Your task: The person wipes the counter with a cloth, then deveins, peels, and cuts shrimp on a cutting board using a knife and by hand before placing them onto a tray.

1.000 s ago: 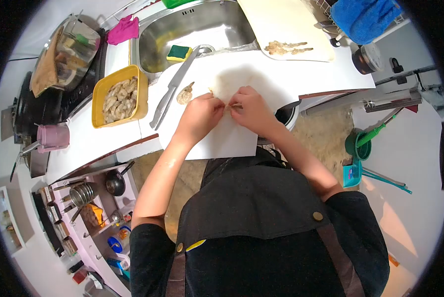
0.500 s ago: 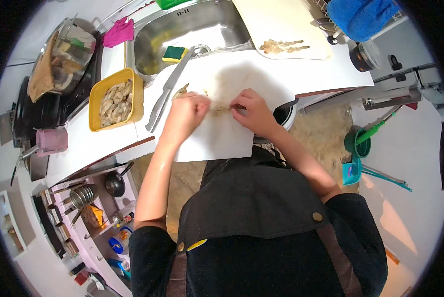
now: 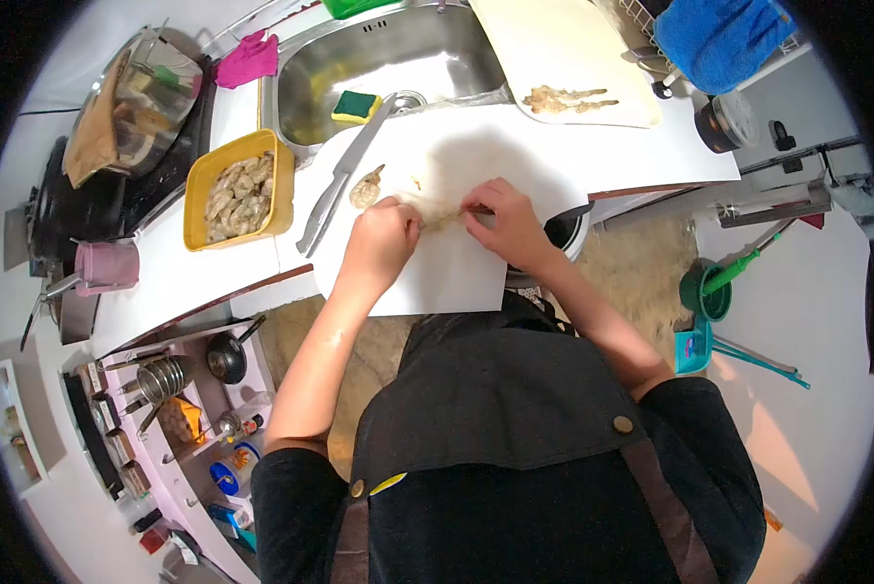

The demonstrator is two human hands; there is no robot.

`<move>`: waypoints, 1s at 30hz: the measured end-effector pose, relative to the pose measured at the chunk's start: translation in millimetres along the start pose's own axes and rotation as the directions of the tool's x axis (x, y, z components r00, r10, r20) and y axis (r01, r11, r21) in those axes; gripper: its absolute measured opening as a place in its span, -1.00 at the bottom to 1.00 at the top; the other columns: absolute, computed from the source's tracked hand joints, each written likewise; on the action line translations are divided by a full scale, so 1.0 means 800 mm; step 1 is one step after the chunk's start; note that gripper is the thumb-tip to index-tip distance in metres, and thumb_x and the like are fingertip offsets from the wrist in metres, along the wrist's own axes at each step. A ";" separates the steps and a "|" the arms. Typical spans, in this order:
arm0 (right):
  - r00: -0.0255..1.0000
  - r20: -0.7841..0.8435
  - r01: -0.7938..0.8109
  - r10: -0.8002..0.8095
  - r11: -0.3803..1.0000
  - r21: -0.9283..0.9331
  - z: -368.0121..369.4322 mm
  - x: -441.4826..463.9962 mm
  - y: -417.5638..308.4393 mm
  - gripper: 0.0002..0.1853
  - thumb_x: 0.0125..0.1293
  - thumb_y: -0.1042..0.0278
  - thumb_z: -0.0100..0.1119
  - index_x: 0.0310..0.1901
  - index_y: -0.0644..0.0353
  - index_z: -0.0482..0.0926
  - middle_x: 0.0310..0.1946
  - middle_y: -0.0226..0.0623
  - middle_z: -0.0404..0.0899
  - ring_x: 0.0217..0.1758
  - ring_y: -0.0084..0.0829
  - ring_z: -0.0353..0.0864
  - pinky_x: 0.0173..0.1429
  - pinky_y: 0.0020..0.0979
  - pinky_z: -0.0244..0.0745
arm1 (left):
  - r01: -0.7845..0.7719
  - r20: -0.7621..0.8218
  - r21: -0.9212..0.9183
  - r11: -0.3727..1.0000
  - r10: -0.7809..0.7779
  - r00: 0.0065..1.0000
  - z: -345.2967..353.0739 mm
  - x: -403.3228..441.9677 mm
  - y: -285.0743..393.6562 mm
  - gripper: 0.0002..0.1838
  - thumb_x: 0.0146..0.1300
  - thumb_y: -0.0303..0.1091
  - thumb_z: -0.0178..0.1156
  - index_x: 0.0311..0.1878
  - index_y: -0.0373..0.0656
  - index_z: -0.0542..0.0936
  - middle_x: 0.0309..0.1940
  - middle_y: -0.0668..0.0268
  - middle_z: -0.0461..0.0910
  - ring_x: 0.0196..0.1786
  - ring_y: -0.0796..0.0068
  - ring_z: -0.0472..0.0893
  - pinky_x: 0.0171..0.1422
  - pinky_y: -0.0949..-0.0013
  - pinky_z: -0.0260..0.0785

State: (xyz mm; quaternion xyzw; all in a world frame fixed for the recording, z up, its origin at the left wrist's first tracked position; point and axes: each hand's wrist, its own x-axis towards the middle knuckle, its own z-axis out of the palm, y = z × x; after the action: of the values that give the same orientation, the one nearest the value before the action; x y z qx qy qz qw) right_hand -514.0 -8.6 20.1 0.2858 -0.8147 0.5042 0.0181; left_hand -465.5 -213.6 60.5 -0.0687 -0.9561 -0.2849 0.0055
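1. Shrimp (image 3: 444, 221), small and pale, spans the gap between the two hands, over the white board (image 3: 437, 282).
2. Left hand (image 3: 386, 238): fingers curled in, fingertips pressed together, pinching the side nearest them.
3. Right hand (image 3: 503, 226): thumb and forefinger pinch the opposite side. Gripping from both sides probably steadies something so small and slippery.
4. From where I stand it's too blurred to say which end each hand has, or whether the piece touches the board.
5. Just beyond the left hand's knuckles lies a curled shrimp (image 3: 367, 189), perhaps left there for easy reach.
6. Left of that hand rests a knife (image 3: 344, 175), its blade pointing away toward the sink (image 3: 300, 83), presumably clear of the fingers.
7. Farther left, a yellow container (image 3: 286, 204) holds a heap of shrimp (image 3: 240, 195), its walls likely containing the pile.
8. Beyond the right hand, long pieces (image 3: 565, 100) lie together on a cream board (image 3: 554, 49), seemingly separated from that heap.
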 end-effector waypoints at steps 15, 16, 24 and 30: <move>0.963 0.139 0.194 -0.233 0.949 0.250 -0.087 0.130 -0.062 -0.88 0.17 0.53 0.28 -0.23 0.26 0.65 -0.36 -0.35 0.68 -0.29 -0.54 0.63 -0.08 -0.49 0.53 | 0.308 0.309 -0.943 0.128 -0.019 0.951 -0.009 0.056 -0.039 -0.59 0.52 -0.22 -0.04 0.24 -0.32 0.47 -0.05 0.27 0.62 -0.17 0.65 0.58 -0.02 0.59 0.48; 0.953 0.072 0.278 -0.295 0.944 0.179 -0.104 0.135 -0.050 -0.89 0.20 0.53 0.26 -0.22 0.27 0.65 -0.35 -0.37 0.69 -0.29 -0.58 0.62 -0.08 -0.52 0.52 | 0.303 0.298 -0.945 0.122 -0.056 0.953 -0.012 0.065 -0.022 -0.62 0.49 -0.28 0.01 0.22 -0.34 0.47 -0.05 0.26 0.62 -0.17 0.62 0.60 -0.01 0.58 0.51; 0.980 -0.091 -0.177 0.176 0.984 -0.001 -0.233 0.142 0.090 -0.89 0.26 0.46 0.28 -0.20 0.23 0.69 -0.44 -0.51 0.61 -0.40 -0.73 0.43 -0.31 -0.60 0.31 | 0.252 0.208 -0.923 0.291 -0.174 0.963 0.032 0.233 0.061 -0.68 0.27 -0.52 0.25 0.06 -0.47 0.58 -0.19 0.19 0.68 -0.22 0.53 0.66 -0.08 0.55 0.56; 0.960 -0.133 -0.260 0.246 0.961 -0.100 -0.268 0.154 0.198 -0.90 0.18 0.46 0.30 -0.26 0.21 0.71 -0.58 -0.38 0.58 -0.54 -0.62 0.43 -0.38 -0.51 0.37 | 0.162 0.097 -0.421 0.892 -0.134 0.986 0.085 0.330 0.103 -0.81 0.11 -0.51 0.32 -0.19 -0.36 0.71 -0.49 0.18 0.70 -0.44 0.53 0.68 -0.27 0.46 0.53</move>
State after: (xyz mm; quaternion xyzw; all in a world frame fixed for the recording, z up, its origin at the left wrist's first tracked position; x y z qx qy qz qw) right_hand -749.1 166.2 36.0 0.1472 -0.8701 0.4701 0.0188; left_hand -713.9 -74.9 61.6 -0.0044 -0.8725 -0.4846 -0.0625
